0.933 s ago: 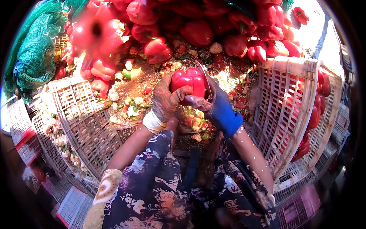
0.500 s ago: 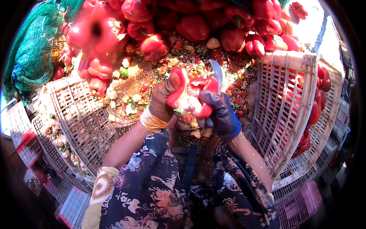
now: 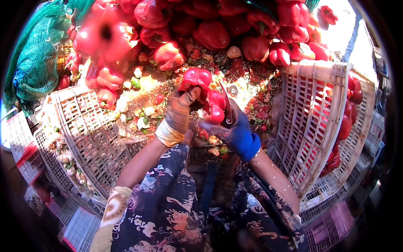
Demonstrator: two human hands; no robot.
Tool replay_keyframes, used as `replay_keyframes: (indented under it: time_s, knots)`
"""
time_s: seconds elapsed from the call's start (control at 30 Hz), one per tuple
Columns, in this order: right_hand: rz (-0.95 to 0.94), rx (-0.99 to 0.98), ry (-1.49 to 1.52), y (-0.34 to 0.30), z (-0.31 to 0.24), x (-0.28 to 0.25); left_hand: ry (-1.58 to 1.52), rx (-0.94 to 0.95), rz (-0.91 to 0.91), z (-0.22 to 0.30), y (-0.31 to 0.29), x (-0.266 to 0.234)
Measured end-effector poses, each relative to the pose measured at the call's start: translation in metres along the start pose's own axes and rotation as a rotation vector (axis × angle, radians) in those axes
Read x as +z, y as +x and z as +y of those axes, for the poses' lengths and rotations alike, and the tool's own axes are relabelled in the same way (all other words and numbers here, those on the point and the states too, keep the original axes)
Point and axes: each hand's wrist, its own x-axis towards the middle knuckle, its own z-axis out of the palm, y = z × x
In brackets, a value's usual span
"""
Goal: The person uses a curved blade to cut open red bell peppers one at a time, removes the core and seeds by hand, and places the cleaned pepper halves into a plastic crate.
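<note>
My left hand [image 3: 177, 112], in a brown and orange work glove with a pale cuff, is closed on a cut red bell pepper [image 3: 198, 77]. Its thumb presses at the pepper's dark hollow. In a blue glove, my right hand [image 3: 240, 133] grips a knife [image 3: 225, 97] whose curved blade points up and away, right beside the pepper's right lobe. The knife's handle is mostly hidden in the fist. Below and beyond both hands lies a litter of seeds and pepper scraps [image 3: 145, 122].
Whole red peppers [image 3: 212, 35] are heaped at the far side. Plastic crates stand left [image 3: 90, 126] and right [image 3: 312, 122]; red peppers show behind the right one, pale cores [image 3: 63, 147] behind the left. Green netting [image 3: 37, 71] hangs at the far left.
The pepper has turned and moved slightly away from me; the pale core seen in it earlier no longer shows. My right hand has rotated and dropped a little, tilting the blade leftward.
</note>
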Motion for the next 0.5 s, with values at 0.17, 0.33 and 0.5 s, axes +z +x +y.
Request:
replay_keyframes:
  time_s: [0.17, 0.33, 0.5]
  knots:
    - [-0.11, 0.147, 0.049, -0.005, -0.009, -0.014, 0.178, 0.063, -0.037, 0.001, 0.003, -0.017]
    - [-0.024, -0.153, -0.353, 0.011, -0.024, -0.015, 0.828, 0.445, -0.169, 0.001, 0.001, -0.011]
    - [-0.025, -0.006, -0.291, 0.005, -0.018, -0.026, 0.872, 0.313, -0.368, 0.015, -0.008, 0.002]
